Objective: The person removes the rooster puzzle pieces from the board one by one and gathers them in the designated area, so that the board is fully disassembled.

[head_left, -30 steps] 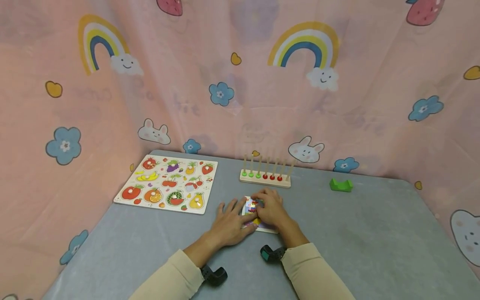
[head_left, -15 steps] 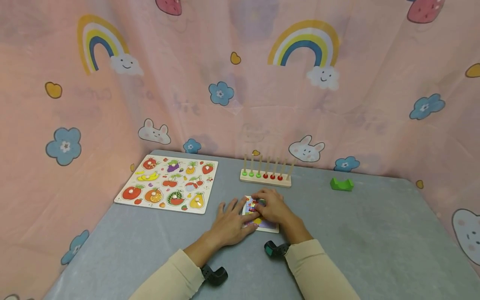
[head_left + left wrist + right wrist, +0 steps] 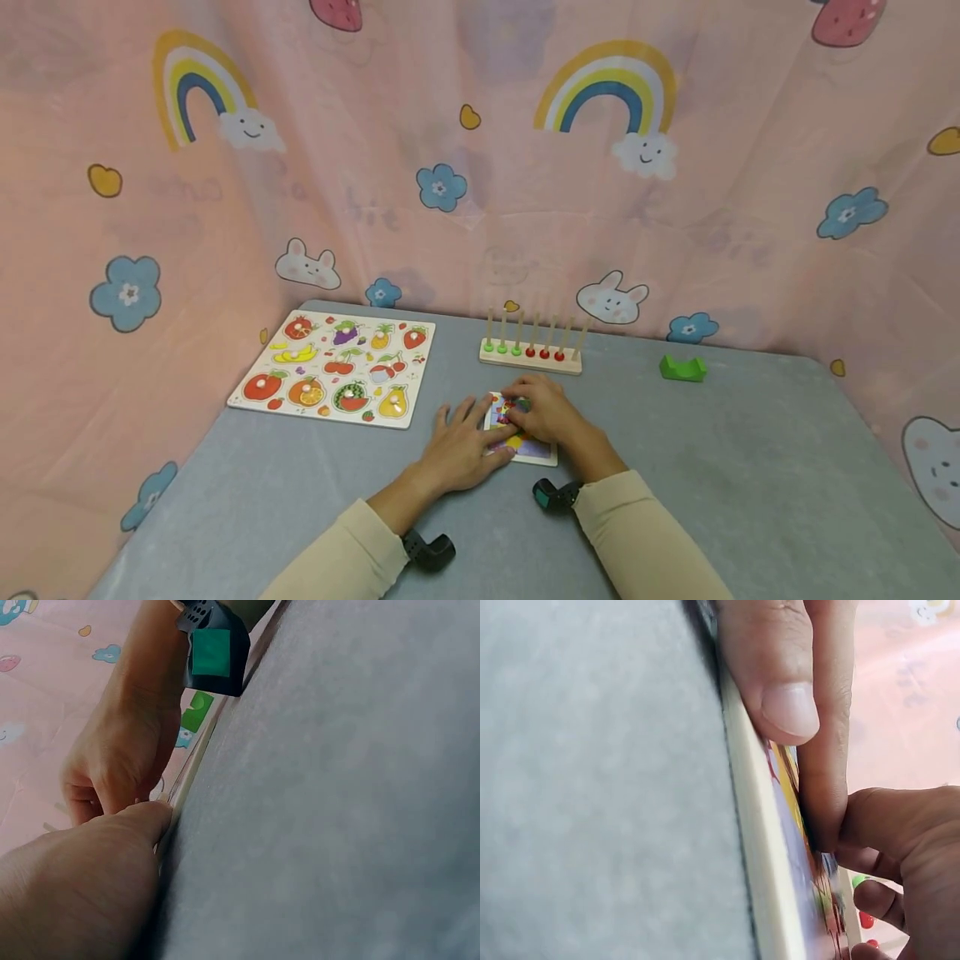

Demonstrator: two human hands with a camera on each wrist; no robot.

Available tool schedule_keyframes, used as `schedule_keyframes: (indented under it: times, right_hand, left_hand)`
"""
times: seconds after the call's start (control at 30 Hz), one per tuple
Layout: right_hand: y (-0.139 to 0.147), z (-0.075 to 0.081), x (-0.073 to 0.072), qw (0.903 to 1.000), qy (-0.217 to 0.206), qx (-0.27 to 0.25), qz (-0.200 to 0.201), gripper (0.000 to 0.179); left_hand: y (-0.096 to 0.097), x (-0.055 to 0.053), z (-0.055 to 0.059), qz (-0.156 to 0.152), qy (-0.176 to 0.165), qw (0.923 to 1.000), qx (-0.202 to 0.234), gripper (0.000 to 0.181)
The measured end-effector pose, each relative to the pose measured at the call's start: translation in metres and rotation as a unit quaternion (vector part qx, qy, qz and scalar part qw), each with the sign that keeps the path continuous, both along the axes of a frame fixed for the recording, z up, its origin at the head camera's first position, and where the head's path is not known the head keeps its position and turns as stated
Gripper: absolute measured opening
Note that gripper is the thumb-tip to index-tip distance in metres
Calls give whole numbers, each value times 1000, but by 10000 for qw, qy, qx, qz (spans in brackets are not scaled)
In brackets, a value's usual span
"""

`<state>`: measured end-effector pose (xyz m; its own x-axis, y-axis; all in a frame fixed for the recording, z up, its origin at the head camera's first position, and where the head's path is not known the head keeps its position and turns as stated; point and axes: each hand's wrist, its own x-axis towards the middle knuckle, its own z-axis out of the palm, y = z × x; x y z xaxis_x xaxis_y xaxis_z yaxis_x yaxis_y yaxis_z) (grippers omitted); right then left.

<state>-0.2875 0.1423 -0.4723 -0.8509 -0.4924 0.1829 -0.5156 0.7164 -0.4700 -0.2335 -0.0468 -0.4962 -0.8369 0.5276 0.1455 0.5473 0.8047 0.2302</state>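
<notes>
A small wooden picture board [image 3: 536,451], printed in bright colours and shaped like a flat puzzle, lies on the table's middle. My left hand [image 3: 461,450] rests on its left side, fingers spread. Its thumb [image 3: 787,709] lies along the near edge, with the index finger across the picture. My right hand [image 3: 546,412] bends over the upper right part, thumb and curled fingers right at the surface, beside the left index fingertip. A green patch [image 3: 522,404] shows under the right hand. I cannot tell whether the right fingers pinch a piece.
A fruit peg puzzle board [image 3: 337,367] lies at the back left. Behind the hands stands a wooden peg rack [image 3: 531,358] with green and red beads. A green notched block [image 3: 682,369] sits at the back right of the grey table [image 3: 750,483]. A pink curtain [image 3: 495,167] hangs behind.
My right wrist and forearm have shifted slightly to the right, while the right fingers stay at the picture board. More of the board's lower right shows. The left hand has stayed in place.
</notes>
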Motion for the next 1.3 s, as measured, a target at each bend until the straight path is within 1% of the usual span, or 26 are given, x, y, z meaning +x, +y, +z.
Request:
schedule_keyframes:
  times: [0.17, 0.3, 0.43, 0.53, 0.67, 0.73, 0.8, 0.87, 1.03, 1.13, 1.3]
  right_hand:
    - [2, 0, 1, 9979, 608, -10, 199, 24]
    - [4, 1, 0, 9947, 988, -77, 270, 21]
    - [7, 2, -1, 9912, 1207, -447, 312, 20]
    - [9, 2, 2, 9906, 1159, -686, 244, 21]
    - [14, 0, 12, 9942, 840, -677, 38, 21]
    - [17, 1, 16, 9949, 731, -693, -45, 22]
    - [20, 3, 19, 9946, 705, -755, -119, 25]
    - [23, 7, 21, 9937, 769, -806, -154, 27]
    - [32, 15, 23, 9914, 987, -847, -138, 30]
    - [37, 21, 26, 9892, 1098, -965, -134, 30]
    - [45, 25, 30, 9857, 1319, -1040, -125, 31]
  left_hand:
    - [1, -1, 2, 3, 25, 10000, 8, 44]
    - [1, -4, 3, -9, 28, 10000, 7, 44]
    - [2, -5, 4, -17, 94, 9999, 46, 44]
    - [2, -2, 3, 5, 141, 9999, 34, 44]
    - [2, 5, -5, -12, 15, 10000, 37, 44]
    - [3, 8, -7, -14, -54, 9999, 103, 44]
    - [4, 8, -8, 6, -52, 9998, 188, 44]
    - [4, 7, -7, 43, -44, 9997, 240, 43]
    - [4, 2, -1, 40, -224, 9991, 347, 43]
    - [5, -1, 3, 35, -342, 9984, 460, 42]
    - [7, -4, 9, 155, -501, 9970, 569, 41]
